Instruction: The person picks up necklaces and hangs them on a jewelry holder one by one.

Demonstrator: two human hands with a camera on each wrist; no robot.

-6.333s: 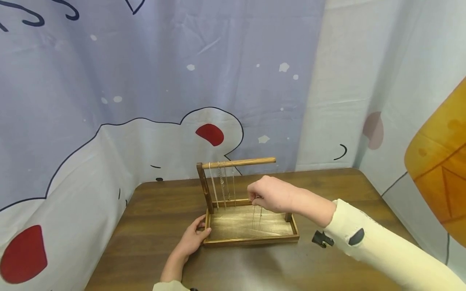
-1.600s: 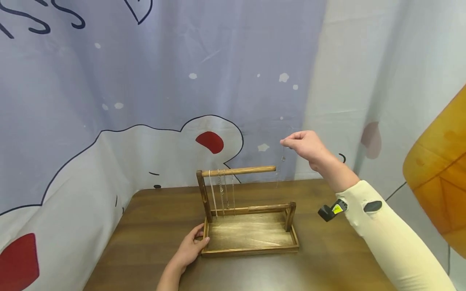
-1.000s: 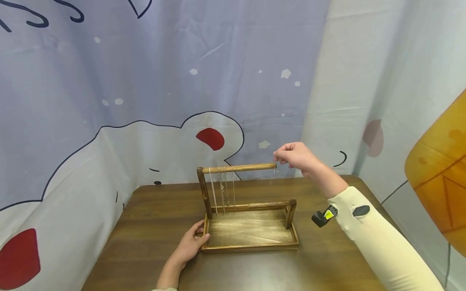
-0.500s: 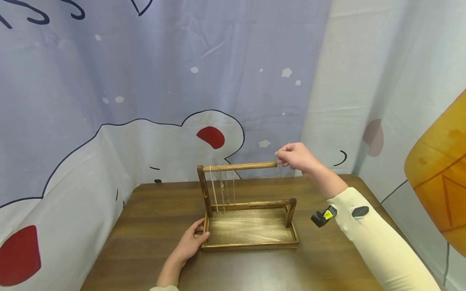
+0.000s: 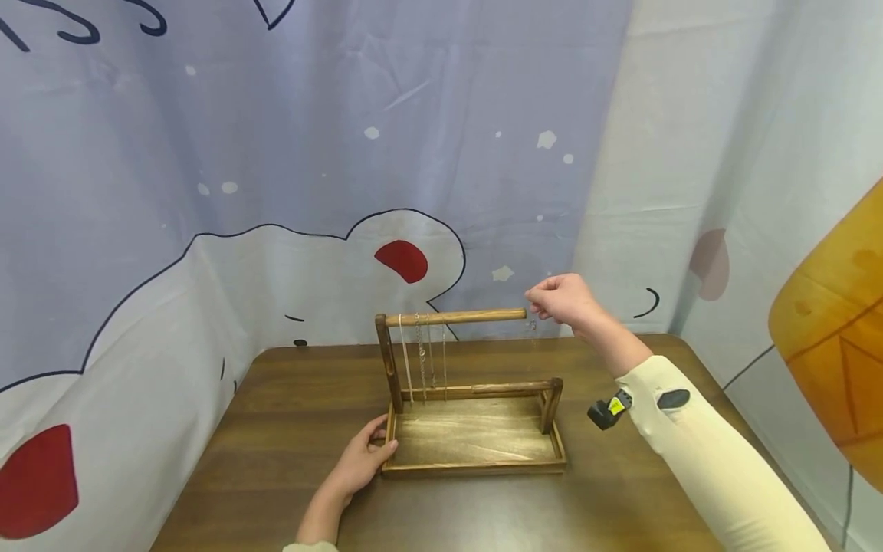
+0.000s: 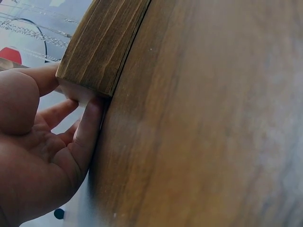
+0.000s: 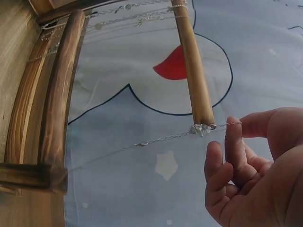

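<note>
At the tray's left end my left hand [image 5: 362, 458] grips the wooden jewelry stand [image 5: 476, 468], thumb on the rim and fingers against the outer side, as the left wrist view confirms at the stand's corner [image 6: 102, 52]. Between thumb and index finger my right hand [image 5: 564, 299] pinches a thin silver necklace [image 7: 163, 138]. Its clear sparkling stones [image 7: 201, 130] overlap the free end of the top rod [image 5: 476, 315] in the right wrist view. In the head view the chain hangs just right of that end. Several necklaces [image 5: 421, 353] hang on the rod's left part.
A lower wooden bar [image 5: 510, 388] crosses the back of the tray, ending at a short right post [image 5: 549, 406]. The stand sits on a brown wooden table [image 5: 297, 406]. A printed curtain [image 5: 310, 153] hangs close behind it.
My right hand has lifted the necklace from over the tray, gone up past the rod, then come down beside its free end. My left hand keeps its grip on the stand.
</note>
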